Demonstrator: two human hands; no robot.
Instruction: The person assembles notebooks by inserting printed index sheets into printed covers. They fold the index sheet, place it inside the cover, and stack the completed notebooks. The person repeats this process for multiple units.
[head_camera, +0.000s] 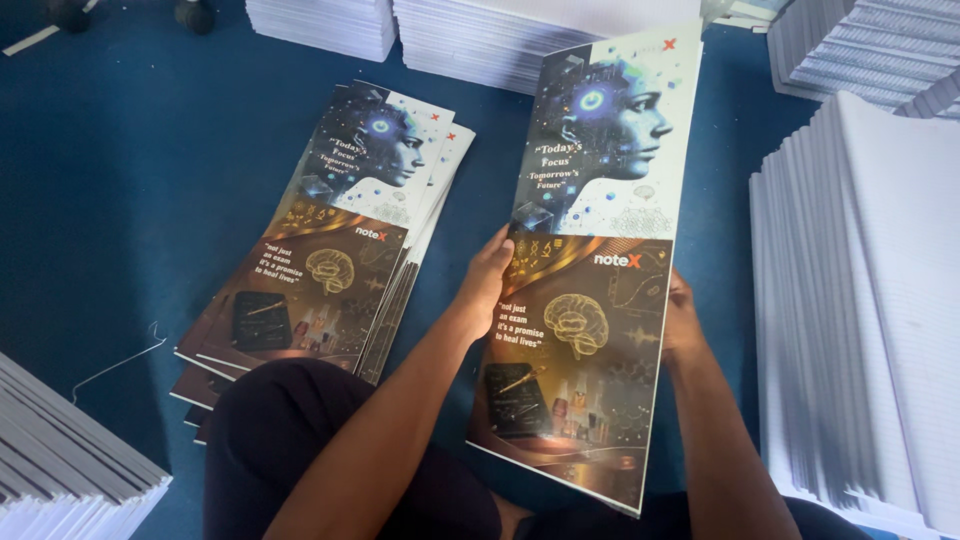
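I hold one long printed cover sheet (590, 260) up off the blue floor, tilted slightly to the right. Its top half is white with a blue head picture, its lower half dark brown with a gold brain drawing. My left hand (487, 285) grips its left edge at mid height. My right hand (682, 318) holds the right edge, mostly hidden behind the sheet. To the left lies a fanned pile of the same cover sheets (330, 250) on the floor, next to my knee in dark trousers (290, 440).
Tall stacks of white lined paper stand at the right (860, 300), at the back (500, 35) and back left (320, 22). Another paper stack (60, 460) sits at the lower left. A loose thread (125, 358) lies on the blue floor (130, 180).
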